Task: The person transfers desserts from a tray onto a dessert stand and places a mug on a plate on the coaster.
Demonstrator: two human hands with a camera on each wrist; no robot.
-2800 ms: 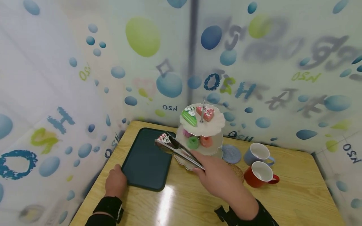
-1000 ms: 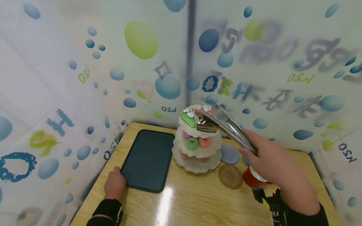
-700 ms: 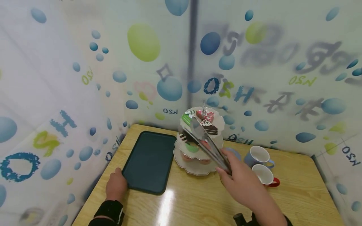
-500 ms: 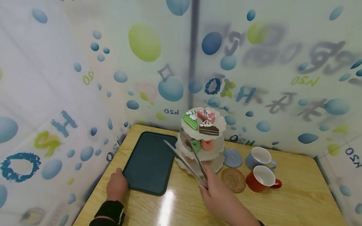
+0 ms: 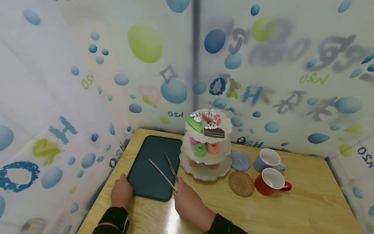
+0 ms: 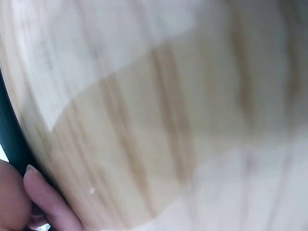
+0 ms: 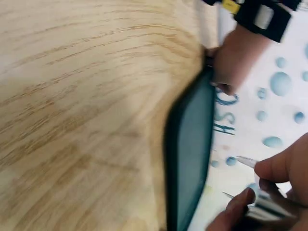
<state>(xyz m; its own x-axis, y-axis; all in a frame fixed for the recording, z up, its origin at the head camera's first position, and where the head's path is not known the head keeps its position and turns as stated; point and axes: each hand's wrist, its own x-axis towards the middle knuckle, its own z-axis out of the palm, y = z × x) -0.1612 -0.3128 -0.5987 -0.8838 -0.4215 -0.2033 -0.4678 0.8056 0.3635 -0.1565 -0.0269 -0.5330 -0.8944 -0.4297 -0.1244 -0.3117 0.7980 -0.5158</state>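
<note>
My left hand point(image 5: 121, 191) grips the near left corner of a dark green tray point(image 5: 152, 175), its thumb and finger at the rim point(image 6: 18, 154) in the left wrist view. My right hand point(image 5: 190, 200) holds metal tongs point(image 5: 163, 174) over the tray's right half, their arms spread with nothing between them. To the right of the tray stands a white three-tier stand point(image 5: 204, 175). On its top tier sit a chocolate cake slice point(image 5: 214, 131), a green cake slice point(image 5: 194, 123) and a pink cake slice point(image 5: 214, 117).
Donuts, among them a green donut point(image 5: 200, 149) and a coral donut point(image 5: 213, 148), lie on the middle tier. Right of the stand are a blue coaster point(image 5: 240, 160), a woven brown coaster point(image 5: 241, 184), a blue mug point(image 5: 268, 160) and a red mug point(image 5: 270, 182). Patterned curtains point(image 5: 172, 58) enclose the table.
The chocolate cake slice went in the tongs from over the tray to the stand's top tier and was let go. The tongs then swung back left over the tray. My left hand stayed put.
</note>
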